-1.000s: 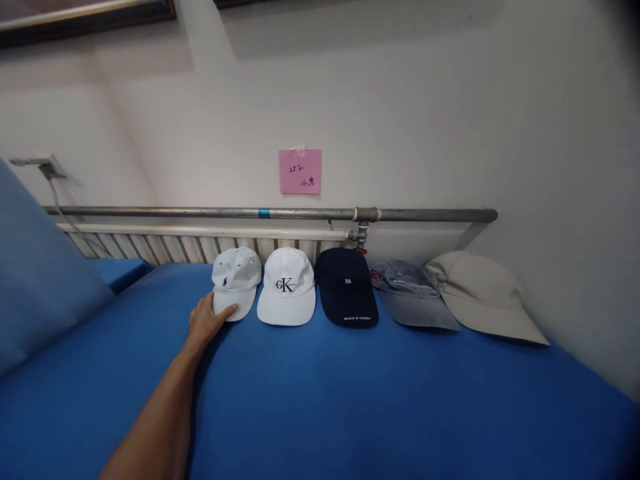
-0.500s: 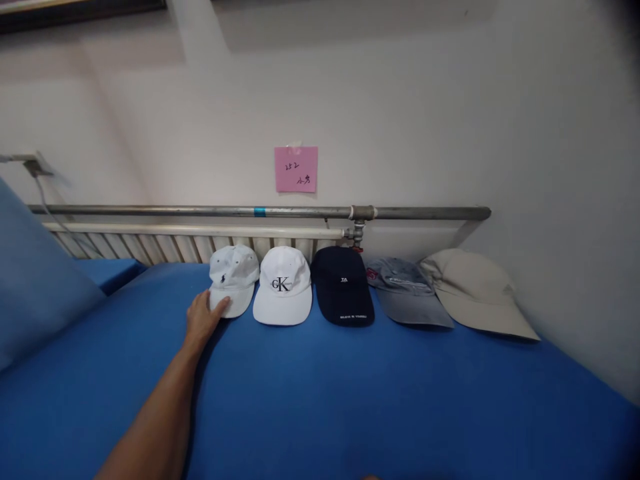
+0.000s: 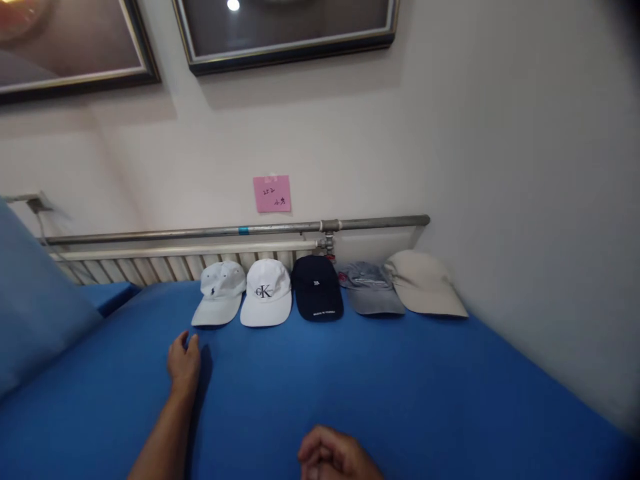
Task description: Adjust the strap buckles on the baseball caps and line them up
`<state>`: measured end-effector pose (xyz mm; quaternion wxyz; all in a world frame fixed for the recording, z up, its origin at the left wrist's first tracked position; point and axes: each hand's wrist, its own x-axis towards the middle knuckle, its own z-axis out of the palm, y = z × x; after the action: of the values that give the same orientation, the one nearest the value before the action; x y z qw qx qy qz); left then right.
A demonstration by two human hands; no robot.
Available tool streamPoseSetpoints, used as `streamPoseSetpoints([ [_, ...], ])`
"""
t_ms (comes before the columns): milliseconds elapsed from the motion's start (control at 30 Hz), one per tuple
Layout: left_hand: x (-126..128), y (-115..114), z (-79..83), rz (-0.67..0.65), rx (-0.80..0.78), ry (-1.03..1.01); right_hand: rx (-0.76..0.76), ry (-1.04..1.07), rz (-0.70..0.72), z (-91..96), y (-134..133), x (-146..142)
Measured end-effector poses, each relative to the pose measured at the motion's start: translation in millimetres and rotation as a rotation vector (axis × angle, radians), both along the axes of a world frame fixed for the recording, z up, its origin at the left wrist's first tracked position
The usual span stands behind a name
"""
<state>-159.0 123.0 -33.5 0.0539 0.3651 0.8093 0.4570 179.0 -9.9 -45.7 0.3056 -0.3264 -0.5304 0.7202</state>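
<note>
Several baseball caps stand in a row along the wall. Leftmost is a pale cap with a small dark logo point(image 3: 218, 293), beside a white cap with black letters point(image 3: 266, 293). A black cap point(image 3: 317, 290) sits mid-row, then a grey cap point(image 3: 375, 290) and a beige cap point(image 3: 425, 285) at the right end. My left hand point(image 3: 184, 360) is over the blue surface just short of the pale cap, apart from it, holding nothing, thumb and fingers apart. At the bottom edge my right hand point(image 3: 333, 455) shows with its fingers curled in and nothing visible in them.
The caps rest on a blue covered surface point(image 3: 280, 380). Behind them run a metal pipe point(image 3: 200, 234) and a white radiator point(image 3: 165, 268). A pink note point(image 3: 273, 194) is taped to the wall below framed pictures point(image 3: 295, 57). A light-blue cushion-like shape point(image 3: 35, 300) stands at left.
My left hand has let go of the pale cap's brim and drawn back toward me. My right hand has come further into view at the bottom. The view has tilted upward.
</note>
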Motion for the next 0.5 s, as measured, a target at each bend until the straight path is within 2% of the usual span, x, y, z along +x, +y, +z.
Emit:
streamPoseSetpoints([
  [100, 23, -23, 2.2, -0.039, -0.024, -0.003, -0.030, -0.027, -0.042, 9.3, -6, 0],
  [200, 56, -41, 1.0, -0.128, -0.042, 0.012, -0.042, 0.002, -0.135, 13.9, 1, 7],
  [300, 100, -50, -5.9, -0.264, -0.040, 0.023, 0.009, 0.013, -0.291, 14.4, 26, 25],
  [400, 145, -48, -15.0, -0.398, -0.015, 0.015, 0.059, 0.003, -0.470, 12.4, 58, 49],
  [500, 172, -42, -21.9, -0.487, 0.008, -0.015, 0.086, 0.027, -0.637, 9.1, 80, 66],
])
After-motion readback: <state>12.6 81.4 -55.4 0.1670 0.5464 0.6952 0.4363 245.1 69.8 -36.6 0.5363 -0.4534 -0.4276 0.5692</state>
